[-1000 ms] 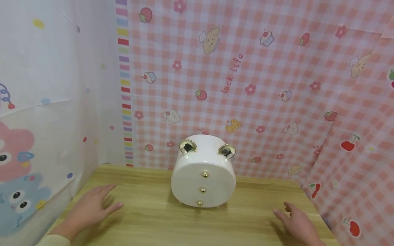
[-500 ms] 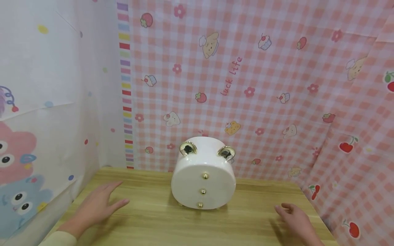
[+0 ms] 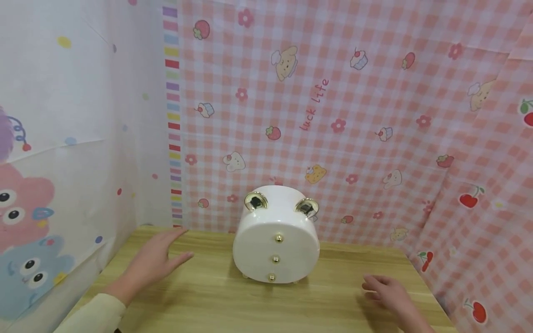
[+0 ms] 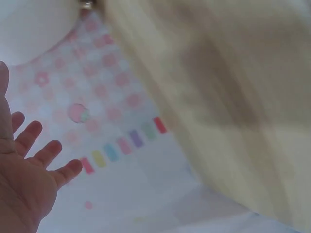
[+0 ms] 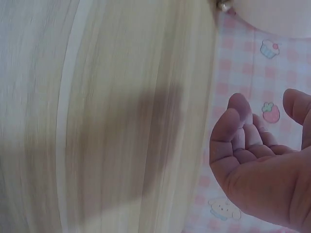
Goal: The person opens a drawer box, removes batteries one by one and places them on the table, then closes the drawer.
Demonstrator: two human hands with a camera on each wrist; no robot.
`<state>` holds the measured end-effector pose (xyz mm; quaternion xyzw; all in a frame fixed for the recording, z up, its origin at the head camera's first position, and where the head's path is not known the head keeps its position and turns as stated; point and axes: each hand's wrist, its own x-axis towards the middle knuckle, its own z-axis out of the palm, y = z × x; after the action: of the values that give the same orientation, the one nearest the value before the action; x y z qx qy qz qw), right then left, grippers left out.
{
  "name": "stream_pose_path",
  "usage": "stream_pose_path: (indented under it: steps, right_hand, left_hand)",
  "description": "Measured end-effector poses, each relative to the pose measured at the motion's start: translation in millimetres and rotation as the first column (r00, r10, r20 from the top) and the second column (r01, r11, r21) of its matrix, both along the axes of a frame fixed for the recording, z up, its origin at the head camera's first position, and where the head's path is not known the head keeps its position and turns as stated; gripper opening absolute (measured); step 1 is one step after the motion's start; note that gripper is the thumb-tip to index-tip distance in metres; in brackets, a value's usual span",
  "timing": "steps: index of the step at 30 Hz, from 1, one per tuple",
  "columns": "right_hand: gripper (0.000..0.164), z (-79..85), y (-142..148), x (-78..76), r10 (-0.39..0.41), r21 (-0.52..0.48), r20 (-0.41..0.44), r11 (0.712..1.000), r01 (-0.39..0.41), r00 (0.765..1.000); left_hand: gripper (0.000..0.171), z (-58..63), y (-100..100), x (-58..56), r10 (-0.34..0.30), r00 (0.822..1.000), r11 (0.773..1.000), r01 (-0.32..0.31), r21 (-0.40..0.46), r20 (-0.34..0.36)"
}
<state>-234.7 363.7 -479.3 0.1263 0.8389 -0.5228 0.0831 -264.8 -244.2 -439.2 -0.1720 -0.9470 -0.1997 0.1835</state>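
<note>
A glossy white rounded box (image 3: 254, 247) stands on the wooden table, with three gold knobs down its front. Two gold-rimmed round ornaments like eyes stick up from its top, and small gold feet show below. To its left, my left hand (image 3: 151, 256) hovers with thumb and fingers spread, apart from the box. My right hand (image 3: 389, 293) is off to the right of it, fingers loosely bent and holding nothing. In the left wrist view, part of the white box (image 4: 39, 29) shows beyond the spread fingers (image 4: 46, 153). The right wrist view catches the box's edge (image 5: 277, 17) above the hand.
The wood-grain table (image 3: 208, 305) ends against a pink checked cloth (image 3: 354, 148) at the back and right. A white cloth (image 3: 75, 185) with cartoon figures hangs along the left side.
My left hand has moved right and forward, closer to the box. My right hand has shifted slightly left. The head view has tilted a little; the box stays in place.
</note>
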Motion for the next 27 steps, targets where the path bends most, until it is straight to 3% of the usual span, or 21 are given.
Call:
stream_pose_path:
  steps: [7,15,20,27]
  right_hand:
    - [0.078,-1.7,-17.9,1.8,-0.002,-0.098,0.003,0.995,0.002,1.0]
    - [0.081,-5.3,-30.2,6.6,-0.002,-0.192,0.021,0.981,0.006,1.0]
    - [0.082,-7.0,-38.0,9.8,0.039,-0.257,0.034,0.966,-0.029,0.999]
    - [0.073,-5.4,-54.3,10.5,0.081,-0.337,0.021,0.939,-0.069,0.996]
  left_hand:
    - [0.076,23.7,30.5,-11.3,-0.076,0.982,0.997,0.076,-0.006,-0.173]
    - [0.082,63.8,68.3,-23.6,-0.14,0.927,0.99,0.13,-0.052,-0.347]
    - [0.084,84.0,88.0,-28.2,-0.155,0.924,0.988,0.147,-0.048,-0.35]
    - [0.08,104.7,112.7,-34.0,-0.145,0.948,0.989,0.127,-0.081,-0.285]
